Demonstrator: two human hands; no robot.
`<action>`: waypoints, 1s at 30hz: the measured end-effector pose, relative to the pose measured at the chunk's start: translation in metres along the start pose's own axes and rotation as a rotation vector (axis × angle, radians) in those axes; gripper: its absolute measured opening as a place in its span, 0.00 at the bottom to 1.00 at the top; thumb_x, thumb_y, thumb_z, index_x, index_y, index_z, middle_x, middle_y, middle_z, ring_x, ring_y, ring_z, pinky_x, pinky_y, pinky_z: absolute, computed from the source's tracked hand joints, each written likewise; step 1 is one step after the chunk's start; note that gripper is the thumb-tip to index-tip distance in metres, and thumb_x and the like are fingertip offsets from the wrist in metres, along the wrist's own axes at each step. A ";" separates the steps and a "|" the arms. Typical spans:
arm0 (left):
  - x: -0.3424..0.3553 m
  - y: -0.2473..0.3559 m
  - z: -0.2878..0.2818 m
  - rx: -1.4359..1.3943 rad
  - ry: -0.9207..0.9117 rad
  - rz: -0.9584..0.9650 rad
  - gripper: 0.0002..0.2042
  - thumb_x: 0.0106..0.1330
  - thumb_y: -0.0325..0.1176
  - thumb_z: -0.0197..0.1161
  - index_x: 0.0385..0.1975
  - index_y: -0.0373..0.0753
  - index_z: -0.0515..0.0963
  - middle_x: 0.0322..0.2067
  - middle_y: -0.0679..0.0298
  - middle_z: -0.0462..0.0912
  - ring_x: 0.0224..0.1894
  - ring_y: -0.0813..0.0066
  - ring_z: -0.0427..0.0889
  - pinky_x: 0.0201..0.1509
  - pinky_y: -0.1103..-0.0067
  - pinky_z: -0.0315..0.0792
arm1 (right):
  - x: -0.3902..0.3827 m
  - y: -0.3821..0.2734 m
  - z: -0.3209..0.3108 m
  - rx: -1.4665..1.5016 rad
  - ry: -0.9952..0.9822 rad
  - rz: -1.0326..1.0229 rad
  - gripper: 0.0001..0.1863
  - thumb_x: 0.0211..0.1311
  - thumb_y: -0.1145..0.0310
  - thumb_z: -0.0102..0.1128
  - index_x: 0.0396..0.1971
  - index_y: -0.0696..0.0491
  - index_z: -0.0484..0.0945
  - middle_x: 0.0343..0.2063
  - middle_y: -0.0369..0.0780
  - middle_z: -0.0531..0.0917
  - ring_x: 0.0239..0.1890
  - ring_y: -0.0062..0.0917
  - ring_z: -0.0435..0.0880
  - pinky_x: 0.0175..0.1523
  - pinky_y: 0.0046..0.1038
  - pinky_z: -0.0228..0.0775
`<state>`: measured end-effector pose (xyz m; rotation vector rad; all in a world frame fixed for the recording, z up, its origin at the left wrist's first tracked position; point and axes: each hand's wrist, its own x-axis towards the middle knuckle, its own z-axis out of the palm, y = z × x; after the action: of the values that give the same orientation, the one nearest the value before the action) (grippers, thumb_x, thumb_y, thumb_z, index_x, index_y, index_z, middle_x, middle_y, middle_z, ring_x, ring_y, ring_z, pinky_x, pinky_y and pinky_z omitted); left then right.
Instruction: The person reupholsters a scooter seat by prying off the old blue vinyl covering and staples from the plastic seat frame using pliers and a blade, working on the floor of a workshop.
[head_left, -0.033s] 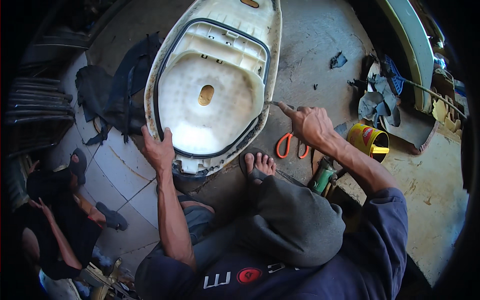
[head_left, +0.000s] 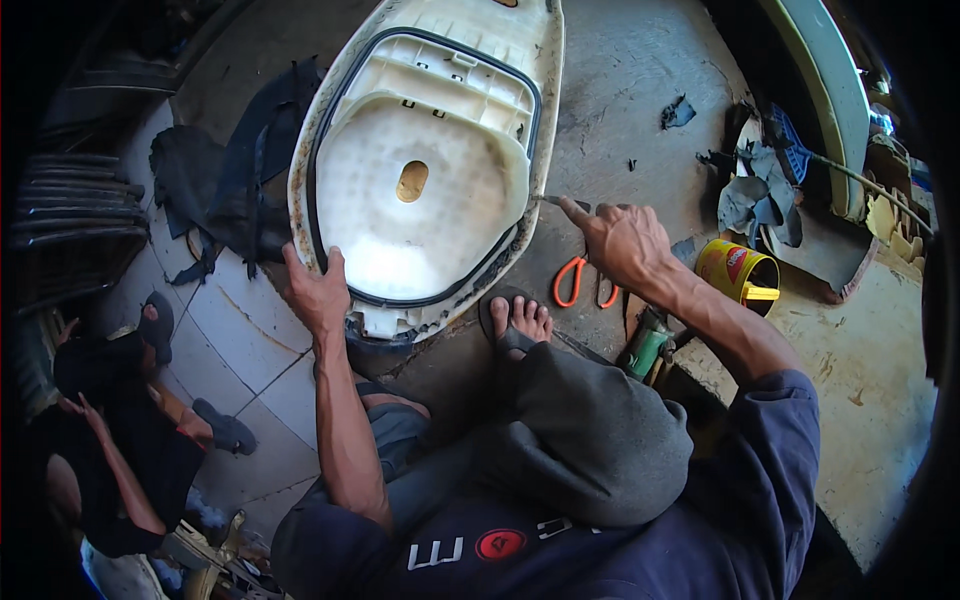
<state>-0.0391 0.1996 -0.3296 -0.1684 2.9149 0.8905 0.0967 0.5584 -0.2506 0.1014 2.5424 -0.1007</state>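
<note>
1. Far left: another person crouched on the tiled floor, well apart from the work.
2. Left hand clamped on the near left rim of the upturned seat base, fingers curled over the edge beside the black rubber trim; steadying, no tool held.
3. Seat base lying underside up, long axis running away from the body and tilting slightly right, wide end nearest the sandalled foot.
4. Right hand closed around a thin metal tool, tip pointing left and touching the right rim of the base; nearer hand to that edge.
5. Orange-handled scissors on the concrete just below the right hand; yellow tin further right.
</note>
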 end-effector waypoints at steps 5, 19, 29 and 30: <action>-0.006 -0.011 -0.003 0.049 0.007 -0.010 0.37 0.57 0.40 0.74 0.62 0.25 0.68 0.55 0.37 0.78 0.57 0.40 0.79 0.61 0.63 0.72 | -0.009 -0.022 0.000 -0.176 -0.064 -0.027 0.30 0.68 0.72 0.49 0.71 0.48 0.66 0.37 0.51 0.84 0.40 0.41 0.87 0.43 0.38 0.80; -0.007 -0.021 0.003 0.090 0.123 0.167 0.26 0.61 0.38 0.70 0.56 0.33 0.71 0.43 0.42 0.85 0.44 0.42 0.86 0.46 0.60 0.79 | -0.016 -0.014 0.013 0.000 -0.013 0.013 0.31 0.67 0.72 0.49 0.71 0.46 0.67 0.34 0.51 0.86 0.34 0.42 0.88 0.37 0.42 0.80; -0.007 -0.017 -0.002 0.019 0.100 0.160 0.25 0.60 0.36 0.70 0.55 0.32 0.71 0.41 0.40 0.85 0.43 0.41 0.86 0.45 0.60 0.79 | -0.007 -0.002 0.030 0.349 -0.094 0.145 0.35 0.61 0.73 0.46 0.71 0.38 0.67 0.27 0.52 0.85 0.27 0.44 0.87 0.38 0.44 0.81; -0.006 -0.021 -0.002 0.038 0.109 0.213 0.25 0.60 0.36 0.70 0.54 0.32 0.71 0.41 0.40 0.85 0.43 0.40 0.86 0.45 0.60 0.79 | -0.013 -0.009 0.027 0.274 -0.088 0.134 0.34 0.62 0.73 0.47 0.71 0.38 0.68 0.27 0.52 0.85 0.27 0.44 0.87 0.37 0.43 0.81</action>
<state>-0.0301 0.1820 -0.3387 0.1011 3.0933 0.8783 0.1217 0.5459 -0.2650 0.3651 2.4128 -0.3920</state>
